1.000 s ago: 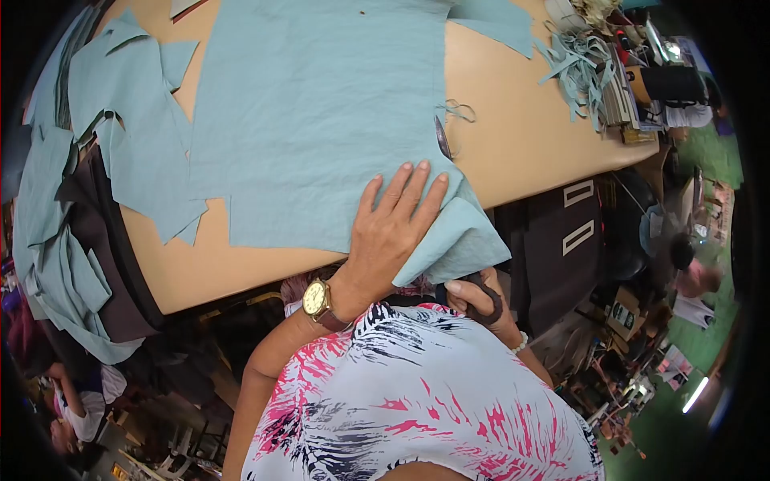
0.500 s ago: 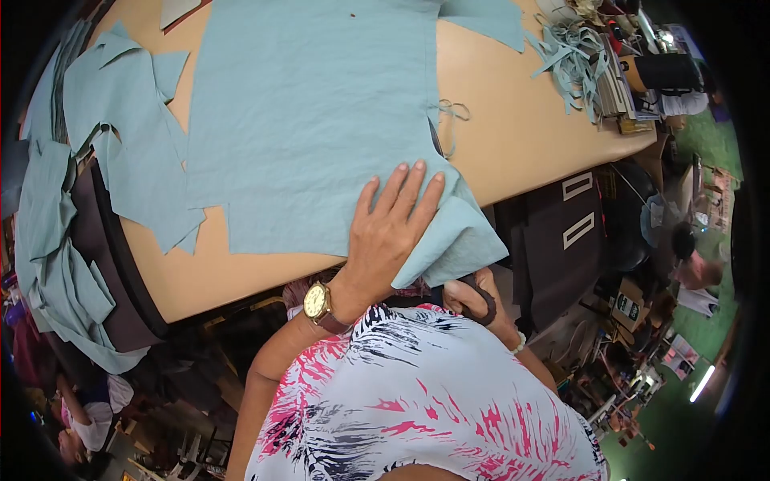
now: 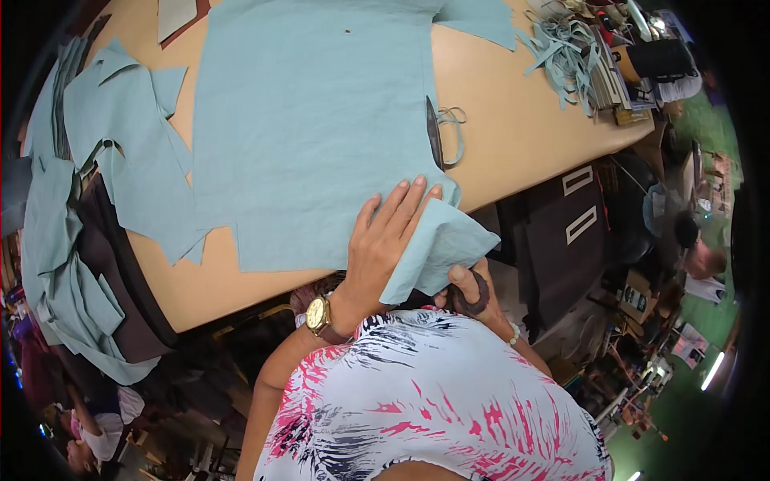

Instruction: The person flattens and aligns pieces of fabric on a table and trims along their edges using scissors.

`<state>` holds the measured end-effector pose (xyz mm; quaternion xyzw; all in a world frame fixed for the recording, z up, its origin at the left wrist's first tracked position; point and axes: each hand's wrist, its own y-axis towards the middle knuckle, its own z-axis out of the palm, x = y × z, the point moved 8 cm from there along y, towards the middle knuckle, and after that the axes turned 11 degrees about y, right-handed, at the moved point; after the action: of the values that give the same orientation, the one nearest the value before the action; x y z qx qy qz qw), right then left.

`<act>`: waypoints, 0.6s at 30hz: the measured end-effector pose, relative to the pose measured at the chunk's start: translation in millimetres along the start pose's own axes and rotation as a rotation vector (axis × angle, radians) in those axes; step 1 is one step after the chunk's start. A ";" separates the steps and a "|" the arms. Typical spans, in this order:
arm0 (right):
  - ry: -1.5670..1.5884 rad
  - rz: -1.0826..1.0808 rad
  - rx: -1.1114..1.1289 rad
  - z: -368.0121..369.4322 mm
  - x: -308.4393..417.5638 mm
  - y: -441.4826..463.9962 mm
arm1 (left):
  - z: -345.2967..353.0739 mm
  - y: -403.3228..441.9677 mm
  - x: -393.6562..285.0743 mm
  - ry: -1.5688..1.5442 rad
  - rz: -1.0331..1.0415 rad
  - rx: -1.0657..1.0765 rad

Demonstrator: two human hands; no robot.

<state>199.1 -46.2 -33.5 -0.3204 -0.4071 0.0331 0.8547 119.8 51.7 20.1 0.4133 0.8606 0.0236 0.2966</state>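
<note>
Cloth (image 3: 313, 136): blue, mostly ahead of both hands, long axis running away from the body.
Left hand (image 3: 383, 240): nearer, flat on it, fingers extended, grasping nothing.
Blade (image 3: 434, 132): dark, along the cloth's right edge.
Right hand (image 3: 492, 302): curled around a dark loop handle (image 3: 475, 306).
Tabletop (image 3: 513, 120): tan.
Floor (image 3: 682, 409): green, beyond.

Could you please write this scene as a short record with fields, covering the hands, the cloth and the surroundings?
Left hand: flat on the large teal cloth, fingers spread; watch on wrist
Right hand: gripping the dark handle of the scissors, below the table edge
Scissors: blade visible along the cloth's right edge; middle part hidden by cloth
Cloth: mostly flat on the table; near right corner folded up
Table, left side: cut teal pieces
Table, far right: heap of teal strips
</note>
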 end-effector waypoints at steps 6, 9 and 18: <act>-0.069 -0.036 -0.028 5.2 3.5 -0.1 | -1.1 -2.3 -0.3 -0.026 0.009 0.015; -0.090 -0.044 -0.045 5.7 3.8 0.0 | -0.3 -4.0 0.8 -0.038 0.012 0.005; -0.127 0.004 -0.080 10.4 7.0 -4.2 | 0.8 -5.8 1.9 -0.082 0.023 0.005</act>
<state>195.4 -41.9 -21.5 -0.3523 -0.4608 0.0390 0.8137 115.2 49.1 16.8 0.4246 0.8428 0.0081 0.3305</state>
